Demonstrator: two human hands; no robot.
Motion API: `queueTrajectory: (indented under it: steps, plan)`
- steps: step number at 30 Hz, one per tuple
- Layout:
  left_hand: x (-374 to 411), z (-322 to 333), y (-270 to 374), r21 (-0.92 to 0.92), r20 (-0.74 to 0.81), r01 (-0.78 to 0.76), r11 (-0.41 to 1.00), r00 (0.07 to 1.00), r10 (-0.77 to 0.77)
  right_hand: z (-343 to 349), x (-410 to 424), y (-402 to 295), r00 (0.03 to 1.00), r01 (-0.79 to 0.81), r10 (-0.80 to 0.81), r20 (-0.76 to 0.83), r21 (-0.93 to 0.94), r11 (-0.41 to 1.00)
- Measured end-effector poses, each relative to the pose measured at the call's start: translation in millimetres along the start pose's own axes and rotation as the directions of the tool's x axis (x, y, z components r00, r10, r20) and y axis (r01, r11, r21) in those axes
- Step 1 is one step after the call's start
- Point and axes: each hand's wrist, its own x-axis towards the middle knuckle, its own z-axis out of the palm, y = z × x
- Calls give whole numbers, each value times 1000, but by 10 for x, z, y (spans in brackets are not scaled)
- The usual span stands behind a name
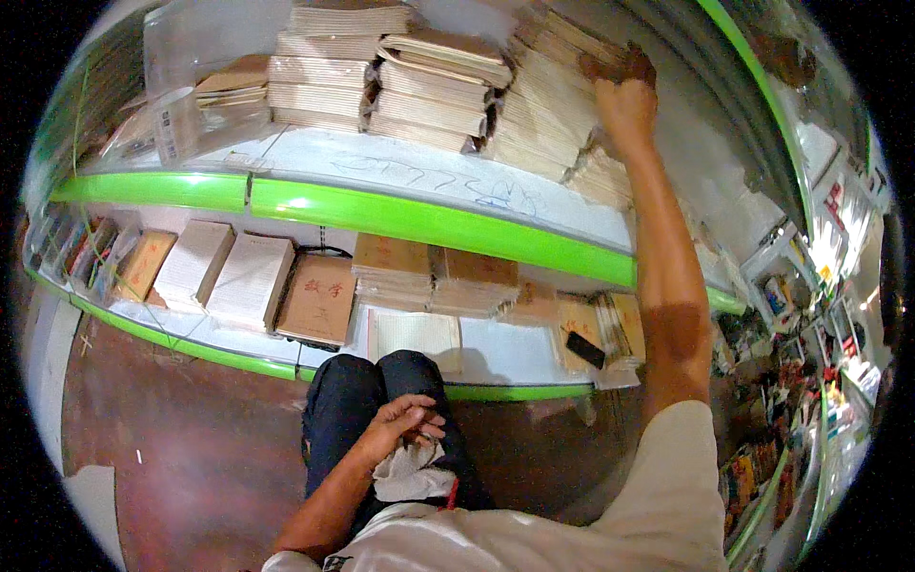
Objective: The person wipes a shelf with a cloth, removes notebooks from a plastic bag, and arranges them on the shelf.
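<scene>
My right hand (623, 75) reaches up to the right end of the upper shelf. It is at the top edge of a leaning stack of notebooks (543, 107), with its fingers in shadow, so their grip is unclear. My left hand (406, 423) lies over my lap, fingers curled around a crumpled pale cloth (414, 472). More bundled notebooks (318, 79) stand piled to the left on the upper shelf. One pile beside them is topped by brown-covered notebooks (447, 57), some in clear plastic wrap.
Below the green shelf edge (429, 214), the lower shelf holds thick paper blocks (250, 275), a brown book (316, 297), notebook bundles (393, 268) and an open lined notebook (414, 336). A black phone (585, 349) lies at its right. Crowded shelves (786, 357) stand at right.
</scene>
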Motion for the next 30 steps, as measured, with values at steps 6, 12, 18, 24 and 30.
queueTrajectory:
  steps: [6, 12, 18, 24, 30]
  plan:
    - [-43, -19, 39, 15, -55, 6, 1000, 998, -6, -443, -780, -327, 971, -93, 87, -224, -19, 995]
    - [-246, 107, 59, 504, -122, -128, 854, 969, 216, -965, -3024, -1363, 857, -459, 275, 435, 402, 792]
    - [-928, 310, -98, 985, 169, -153, -82, 951, 257, -1727, -4221, -1855, 659, -579, 213, 721, 306, 755]
    - [-1020, 283, -343, 994, 80, -58, -97, 967, 241, -2124, -4552, -2157, 557, -581, -1, 831, 390, 715]
    - [-1030, 562, -34, 752, -316, -9, 659, 873, 372, -2219, -4262, -2139, 530, -715, -17, 848, 457, 530]
